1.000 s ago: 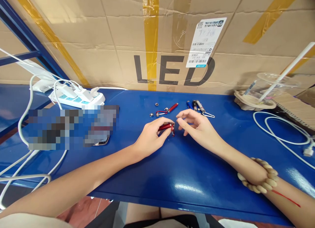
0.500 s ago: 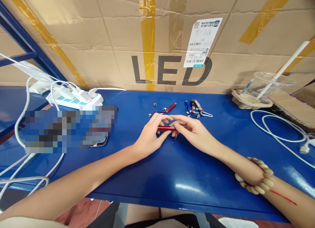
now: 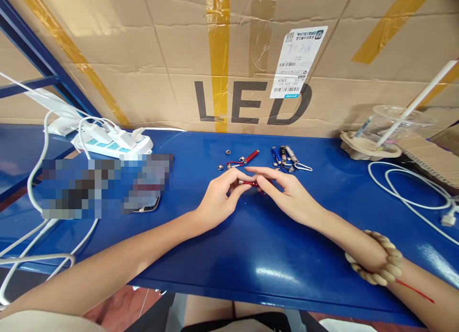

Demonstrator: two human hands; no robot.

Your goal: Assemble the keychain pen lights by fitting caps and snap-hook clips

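Note:
A small red pen-shaped torch (image 3: 250, 183) lies between both hands, just above the blue table (image 3: 229, 241). My left hand (image 3: 219, 199) pinches its left end with fingers curled. My right hand (image 3: 283, 188) grips its right end, the index finger stretched over the top. Most of the torch is hidden by the fingers. Behind the hands lie another red torch (image 3: 251, 156) with a red clip, several small metal parts (image 3: 228, 152), and a cluster of blue and silver torches (image 3: 285, 156) with a wire clip.
A big cardboard box marked LED (image 3: 251, 59) walls off the back. A white power strip (image 3: 113, 143) with plugs and cables sits at left, beside a blurred patch over a phone (image 3: 147, 205). A plastic cup with straw (image 3: 390, 126) and a white cable (image 3: 412, 188) lie at right.
My right hand came in from a little apart and closed on the red torch that my left hand was holding alone; both hands now grip it closer together.

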